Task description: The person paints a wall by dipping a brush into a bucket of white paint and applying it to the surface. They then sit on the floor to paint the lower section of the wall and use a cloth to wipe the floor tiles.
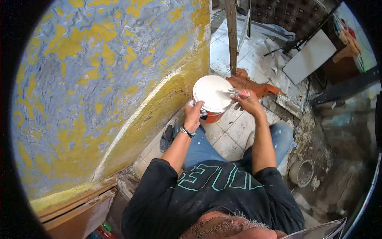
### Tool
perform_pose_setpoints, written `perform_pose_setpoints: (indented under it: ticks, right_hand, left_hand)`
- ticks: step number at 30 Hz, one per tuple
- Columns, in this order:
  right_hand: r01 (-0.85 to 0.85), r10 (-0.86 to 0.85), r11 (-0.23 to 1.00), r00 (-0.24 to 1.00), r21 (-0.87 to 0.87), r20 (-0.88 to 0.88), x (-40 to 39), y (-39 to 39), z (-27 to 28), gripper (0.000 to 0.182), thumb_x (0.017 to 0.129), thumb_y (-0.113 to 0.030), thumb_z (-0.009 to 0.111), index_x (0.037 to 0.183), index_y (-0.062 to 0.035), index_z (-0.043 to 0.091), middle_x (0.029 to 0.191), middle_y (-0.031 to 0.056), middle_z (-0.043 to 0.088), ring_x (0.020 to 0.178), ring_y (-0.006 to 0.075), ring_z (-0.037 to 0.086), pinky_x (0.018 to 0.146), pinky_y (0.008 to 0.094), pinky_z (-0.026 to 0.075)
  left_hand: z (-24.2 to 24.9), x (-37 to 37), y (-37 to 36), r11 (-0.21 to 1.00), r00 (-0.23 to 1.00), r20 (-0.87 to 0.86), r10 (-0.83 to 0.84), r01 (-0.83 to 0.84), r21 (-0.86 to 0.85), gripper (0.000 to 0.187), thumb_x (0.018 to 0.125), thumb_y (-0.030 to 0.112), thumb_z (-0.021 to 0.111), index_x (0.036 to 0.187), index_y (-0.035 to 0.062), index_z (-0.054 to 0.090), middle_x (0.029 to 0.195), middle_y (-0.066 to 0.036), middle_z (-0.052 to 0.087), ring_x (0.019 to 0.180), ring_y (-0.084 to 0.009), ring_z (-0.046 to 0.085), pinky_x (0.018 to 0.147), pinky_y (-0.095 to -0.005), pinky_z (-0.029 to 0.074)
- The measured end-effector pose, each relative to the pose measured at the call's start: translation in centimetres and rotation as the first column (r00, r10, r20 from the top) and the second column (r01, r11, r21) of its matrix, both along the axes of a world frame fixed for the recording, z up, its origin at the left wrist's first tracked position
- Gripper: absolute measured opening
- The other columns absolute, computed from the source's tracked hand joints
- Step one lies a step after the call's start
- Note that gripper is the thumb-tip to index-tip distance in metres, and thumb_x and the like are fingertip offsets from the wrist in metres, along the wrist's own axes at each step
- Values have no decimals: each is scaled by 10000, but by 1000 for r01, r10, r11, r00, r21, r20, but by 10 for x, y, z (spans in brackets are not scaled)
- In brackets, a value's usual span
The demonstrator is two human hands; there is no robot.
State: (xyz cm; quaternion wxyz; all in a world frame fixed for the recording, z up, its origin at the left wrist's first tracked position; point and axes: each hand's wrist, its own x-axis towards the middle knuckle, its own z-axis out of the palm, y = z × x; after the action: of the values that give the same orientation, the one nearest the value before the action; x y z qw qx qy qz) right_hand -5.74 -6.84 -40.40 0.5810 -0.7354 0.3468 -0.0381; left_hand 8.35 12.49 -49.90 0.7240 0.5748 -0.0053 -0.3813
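A red bucket point(213, 118) stands on the tiles between my knees, with a wide white round top point(209, 92). Whether that top is a lid or the bucket's white contents I cannot make out. My left hand point(193, 114) grips its near left rim, thumb on top and whitened fingers below. At the right side of the rim, my right hand point(249, 102) is closed on a red-handled putty knife point(243, 95). Its blade reaches over the white surface and its tip is hard to see.
A peeling yellow and grey wall point(107, 79) with a white curved stripe rises at left. Behind the bucket lie an orange cloth point(250, 83) and a wooden post point(231, 38). A white board point(309, 57) leans at right; a round pot point(301, 173) sits near my right leg.
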Motion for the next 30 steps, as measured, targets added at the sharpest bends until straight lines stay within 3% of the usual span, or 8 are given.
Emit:
perform_pose_setpoints:
  ticks: [2, 6, 9, 12, 16, 19, 20, 30]
  right_hand:
    - [-87, 86, 996, 996, -30, -26, -14, 3, 5, 308, 809, -216, 748, 1073, -74, 677, 775, 36, 650, 664, 121, 614, 557, 261, 510]
    - [-160, 99, 961, 960, 224, 264, -38, 23, 24, 602, 755, -192, 783, 1295, -87, 540, 1061, 58, 611, 895, 145, 591, 666, 284, 525]
    - [-159, 26, 886, 955, 435, 296, -46, 12, 3, 381, 866, -158, 639, 1232, -79, 568, 907, 32, 611, 787, 125, 575, 621, 300, 523]
    - [-99, 101, 970, 995, 221, 3, -40, 14, 21, 319, 903, -147, 556, 1213, -68, 558, 871, 35, 615, 733, 114, 547, 588, 296, 495]
    - [-104, 96, 990, 991, -94, -91, -40, 19, 18, 290, 880, -181, 550, 1136, -44, 533, 896, 107, 634, 787, 187, 599, 664, 320, 483]
    - [27, -2, 931, 998, -364, 69, -35, 12, -29, 303, 861, -188, 576, 1118, -34, 531, 933, 160, 645, 866, 263, 627, 756, 369, 486]
    - [-25, 35, 973, 999, -228, 40, -34, 9, -26, 350, 848, -215, 604, 1134, -20, 554, 981, 200, 651, 927, 305, 629, 824, 391, 469]
    - [56, 63, 858, 975, -511, 214, 104, -26, 62, 226, 893, -228, 601, 994, -28, 629, 739, 80, 603, 688, 194, 556, 644, 339, 449]
  left_hand:
    - [15, -6, 0, 999, 1000, 21, 20, -19, -32, 157, 821, 114, 637, 924, 1, 598, 741, -30, 621, 563, -83, 567, 473, -244, 487]
    - [23, 3, -9, 997, 999, 41, 31, -28, -78, 139, 817, 116, 642, 867, -5, 593, 697, -27, 613, 493, -75, 552, 438, -236, 469]
    - [23, 0, -11, 996, 997, 28, 66, -64, -60, 123, 811, 108, 643, 844, -4, 602, 698, -31, 620, 481, -78, 554, 424, -229, 447]
    - [21, 2, -14, 994, 995, 37, 91, -88, -64, 123, 808, 104, 644, 844, -5, 602, 695, -35, 618, 482, -79, 552, 418, -229, 442]
    - [22, 0, -15, 998, 995, 81, 63, -61, -31, 126, 805, 97, 645, 855, -11, 602, 706, -37, 619, 497, -77, 553, 416, -233, 445]
    - [14, 1, -14, 999, 995, 101, 28, -31, 26, 166, 820, 149, 643, 882, 8, 579, 719, -32, 618, 519, -81, 554, 440, -238, 466]
    - [13, 2, -16, 999, 995, 86, 43, -44, 7, 164, 820, 148, 642, 882, 10, 580, 719, -32, 619, 518, -83, 555, 439, -237, 464]
    - [-30, 1, -3, 1000, 982, 188, -14, 15, -4, 233, 811, 84, 598, 1005, -44, 611, 868, -73, 646, 717, -129, 609, 588, -271, 490]
